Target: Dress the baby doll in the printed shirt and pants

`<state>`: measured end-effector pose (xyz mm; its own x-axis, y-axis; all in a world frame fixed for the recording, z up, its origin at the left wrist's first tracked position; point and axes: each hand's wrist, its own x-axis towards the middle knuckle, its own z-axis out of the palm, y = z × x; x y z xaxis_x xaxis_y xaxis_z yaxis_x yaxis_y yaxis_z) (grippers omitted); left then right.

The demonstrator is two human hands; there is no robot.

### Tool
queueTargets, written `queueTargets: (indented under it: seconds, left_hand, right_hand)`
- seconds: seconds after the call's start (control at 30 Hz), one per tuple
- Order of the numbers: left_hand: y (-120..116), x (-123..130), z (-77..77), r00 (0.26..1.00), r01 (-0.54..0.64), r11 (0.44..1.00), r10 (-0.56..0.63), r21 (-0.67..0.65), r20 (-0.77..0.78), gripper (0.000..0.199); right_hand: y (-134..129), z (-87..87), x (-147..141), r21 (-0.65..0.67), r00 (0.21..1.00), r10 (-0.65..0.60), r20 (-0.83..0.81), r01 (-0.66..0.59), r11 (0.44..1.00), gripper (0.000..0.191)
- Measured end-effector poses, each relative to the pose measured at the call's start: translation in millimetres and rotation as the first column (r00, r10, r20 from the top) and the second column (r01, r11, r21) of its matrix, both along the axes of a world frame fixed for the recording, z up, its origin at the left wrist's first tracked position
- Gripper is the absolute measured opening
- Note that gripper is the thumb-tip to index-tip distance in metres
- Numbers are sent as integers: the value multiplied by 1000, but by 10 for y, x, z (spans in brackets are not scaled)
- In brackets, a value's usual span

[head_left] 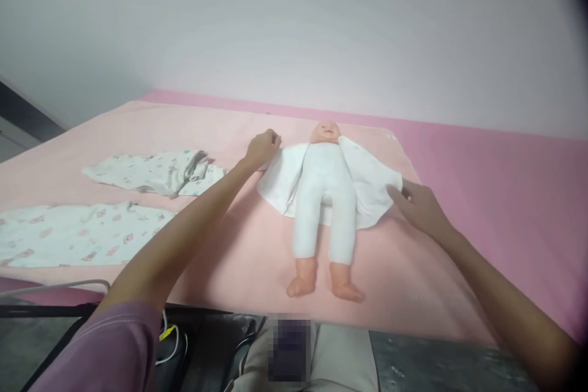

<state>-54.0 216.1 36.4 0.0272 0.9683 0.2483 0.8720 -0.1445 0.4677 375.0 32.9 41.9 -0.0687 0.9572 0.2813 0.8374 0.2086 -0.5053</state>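
A baby doll (324, 177) lies on its back with its feet toward me, its body and legs white and its head and feet skin-toned. Spread out beneath it is a white baby shirt (370, 187), its front open to both sides. With thumb and fingers my right hand (420, 208) pinches the outer edge of the shirt at the right. My left hand (264, 148) has its fingers curled at the shirt's left sleeve; the exact grip is partly hidden. The doll's arms and hands do not show.
Two printed white baby garments, one bunched (147, 171) and one laid flat (87, 233), lie at the left on the peach sheet (239, 257). Behind the bed stands a pale wall (294, 30). Pink bedding (496, 208) extends to the right. Cables (172, 343) hang below the front edge.
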Motion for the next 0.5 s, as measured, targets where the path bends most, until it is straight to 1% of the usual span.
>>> queueTargets:
  seconds: [0.07,0.1,0.13,0.17,0.23,0.27,0.3,0.33,0.4,0.43,0.5]
  left_hand:
    - [59,-201,-69,999,20,999,-22,-41,-26,32]
    - [82,-301,-96,998,28,996,-32,-81,-49,33]
    - [101,-397,-115,997,27,990,-36,-136,-71,34]
    - [115,-486,-125,995,22,981,-40,-195,-88,35]
    - [132,-635,-124,991,18,960,-54,-278,-123,37]
    - [132,-694,-116,987,16,956,-61,-293,-146,38]
    - [127,-742,-107,983,15,956,-69,-294,-173,38]
    - [116,-779,-97,977,13,957,-74,-289,-200,38]
    - [78,-829,-83,973,-2,954,-67,-298,-222,39]
    - [54,-845,-79,977,-4,951,-62,-310,-205,40]
    - [4,-861,-80,989,10,952,-56,-306,-140,41]
  right_hand:
    - [-49,-146,395,-164,999,25,39,-19,986,59]
    - [-49,-221,560,-204,999,8,53,3,979,59]
    - [-22,-290,699,-208,998,-33,62,46,977,57]
    - [37,-350,811,-178,994,-87,66,97,979,52]
    - [257,-442,954,-60,984,-170,56,173,983,42]
    - [409,-474,987,0,984,-171,53,171,985,44]
    - [576,-500,997,41,988,-143,59,141,989,48]
    - [747,-519,988,55,993,-90,80,85,995,51]
    - [1056,-536,931,21,993,19,117,-22,1000,53]
    - [1176,-534,895,-4,991,62,117,-62,998,53]
    - [1330,-507,837,-31,993,91,73,-89,996,54]
